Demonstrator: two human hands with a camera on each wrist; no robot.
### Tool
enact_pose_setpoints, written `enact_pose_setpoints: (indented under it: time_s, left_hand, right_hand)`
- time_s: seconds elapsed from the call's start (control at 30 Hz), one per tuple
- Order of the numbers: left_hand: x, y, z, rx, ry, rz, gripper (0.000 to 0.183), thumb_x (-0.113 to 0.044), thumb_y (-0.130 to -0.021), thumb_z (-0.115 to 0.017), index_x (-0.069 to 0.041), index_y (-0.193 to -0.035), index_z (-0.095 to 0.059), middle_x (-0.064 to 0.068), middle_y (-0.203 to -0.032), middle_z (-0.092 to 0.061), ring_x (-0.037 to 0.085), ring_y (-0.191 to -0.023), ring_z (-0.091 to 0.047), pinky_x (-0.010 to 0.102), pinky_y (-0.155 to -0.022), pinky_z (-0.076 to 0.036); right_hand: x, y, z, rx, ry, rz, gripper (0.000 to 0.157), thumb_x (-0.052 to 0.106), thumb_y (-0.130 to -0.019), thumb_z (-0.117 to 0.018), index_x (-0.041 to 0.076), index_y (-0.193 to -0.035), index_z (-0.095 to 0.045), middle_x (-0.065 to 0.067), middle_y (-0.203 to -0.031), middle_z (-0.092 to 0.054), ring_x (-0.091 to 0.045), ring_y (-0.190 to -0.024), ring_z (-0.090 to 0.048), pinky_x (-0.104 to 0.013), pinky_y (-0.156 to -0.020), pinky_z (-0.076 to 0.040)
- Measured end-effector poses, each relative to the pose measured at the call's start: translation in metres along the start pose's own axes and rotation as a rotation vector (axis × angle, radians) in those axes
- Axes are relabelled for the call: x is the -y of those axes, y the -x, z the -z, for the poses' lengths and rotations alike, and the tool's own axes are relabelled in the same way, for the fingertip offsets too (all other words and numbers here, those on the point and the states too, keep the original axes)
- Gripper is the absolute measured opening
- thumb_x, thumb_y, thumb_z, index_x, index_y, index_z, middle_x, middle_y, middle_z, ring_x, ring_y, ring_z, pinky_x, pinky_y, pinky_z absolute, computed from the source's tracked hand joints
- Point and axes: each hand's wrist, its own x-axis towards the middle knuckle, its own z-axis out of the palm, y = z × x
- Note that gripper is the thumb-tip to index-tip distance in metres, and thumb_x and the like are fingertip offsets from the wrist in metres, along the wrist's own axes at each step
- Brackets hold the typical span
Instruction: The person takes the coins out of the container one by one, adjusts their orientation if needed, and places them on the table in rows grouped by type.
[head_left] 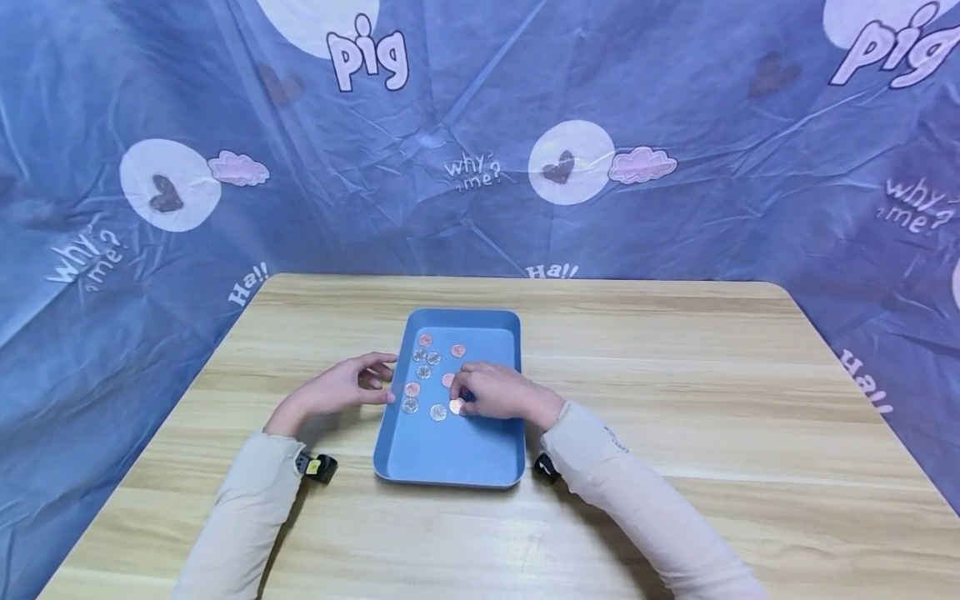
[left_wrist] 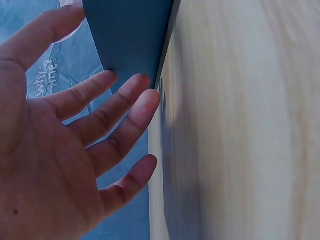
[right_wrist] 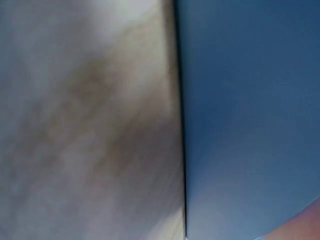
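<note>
Left hand spread, right hand curled

The head view looks forward and down from above, placing the tray just below frame centre. Both wrist views sit close, rolled sideways, and share the tray: upper centre in the left, right half in the right.

Wooden table: pale top, visible grain, far corners rounded. Blue cloth, creased, hung behind the table's far edge and along its left and right sides. White disc with dark heart, adjoining pink cloud, lay beyond the table's far left corner; a similar set stood above its far edge. "pig" lettering showed high above the table's far edge, "why me?" print lower, "Ha!!" print just above that edge.
</note>
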Motion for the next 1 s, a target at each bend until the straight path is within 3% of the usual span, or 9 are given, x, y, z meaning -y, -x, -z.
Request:
enact_pose_setpoints:
  time_s: [0.3,0.67,0.87,1.0]
  left_hand:
    - [-0.004,0.0,0.0,0.002,0.01,0.01,0.07,-0.024,-0.087,-0.072,0.001,-0.144,-0.039,0.023,-0.128,-0.057,0.032,-0.111,-0.059,0.046,-0.099,-0.05]
    - [-0.002,0.001,0.0,0.006,0.015,0.001,0.071,-0.023,-0.087,-0.072,0.003,-0.143,-0.038,0.024,-0.126,-0.056,0.031,-0.109,-0.06,0.045,-0.097,-0.051]
    - [0.0,0.002,0.0,0.009,0.021,-0.009,0.07,-0.022,-0.088,-0.071,0.003,-0.144,-0.037,0.025,-0.127,-0.056,0.032,-0.109,-0.06,0.045,-0.097,-0.051]
    - [0.001,0.002,0.0,0.01,0.019,-0.015,0.07,-0.022,-0.088,-0.071,0.003,-0.144,-0.037,0.025,-0.127,-0.056,0.031,-0.109,-0.06,0.045,-0.097,-0.051]
  right_hand:
    - [0.001,0.001,0.002,-0.002,-0.059,0.009,0.013,0.015,-0.087,-0.071,0.016,-0.098,-0.064,0.004,-0.093,-0.06,-0.01,-0.087,-0.054,-0.027,-0.081,-0.047]
    - [0.004,0.002,0.004,0.018,-0.112,0.029,0.011,0.013,-0.089,-0.067,0.019,-0.095,-0.061,0.008,-0.076,-0.056,-0.008,-0.07,-0.052,-0.02,-0.06,-0.041]
    - [0.004,0.003,0.006,0.008,-0.125,0.044,0.005,0.021,-0.092,-0.065,0.02,-0.096,-0.062,0.008,-0.07,-0.056,-0.005,-0.063,-0.05,-0.018,-0.055,-0.039]
    - [0.003,0.006,0.013,-0.021,-0.122,0.057,0.007,0.016,-0.091,-0.065,0.017,-0.098,-0.063,0.007,-0.07,-0.058,-0.006,-0.062,-0.051,-0.018,-0.056,-0.041]
